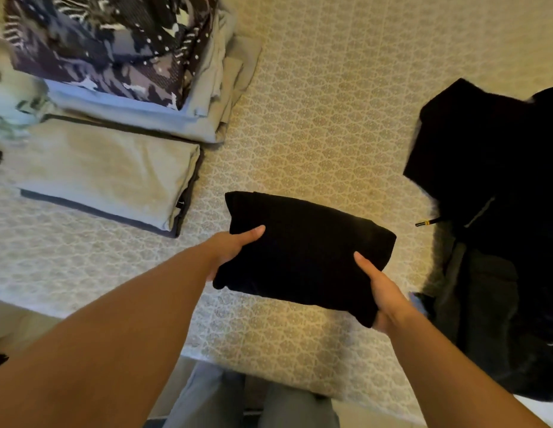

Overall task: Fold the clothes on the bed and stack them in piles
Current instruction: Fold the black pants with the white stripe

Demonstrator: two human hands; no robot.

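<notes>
Both hands hold one folded black garment [306,257] above the bed, seen from a camera looking down from the person's head. On the left, the left hand [230,250] grips the garment's left edge, its thumb lying flat across the top of the dark cloth and its fingers hidden beneath. On the right, the right hand [383,291] grips the near right corner in the same way, thumb on top, fingers tucked under the fabric. Bare forearms reach in from the bottom of the view.

The garment is a compact, thick rectangle, tilted a little so its right end sits nearer the person. It is over the middle of the bed [330,103], which is covered in a pale sheet with a small repeating pattern (whether the garment's underside touches the sheet cannot be told).

At upper left sit the finished piles. A folded beige garment [108,168] lies on a dark one, close to the bed's near edge. Behind it is a taller pile of pale folded clothes, topped by a dark patterned garment [108,41] with white marks.

At far right lies a loose heap of black clothing [497,186], unfolded, with a drawcord [426,223] tipped in yellow poking out toward the centre.
</notes>
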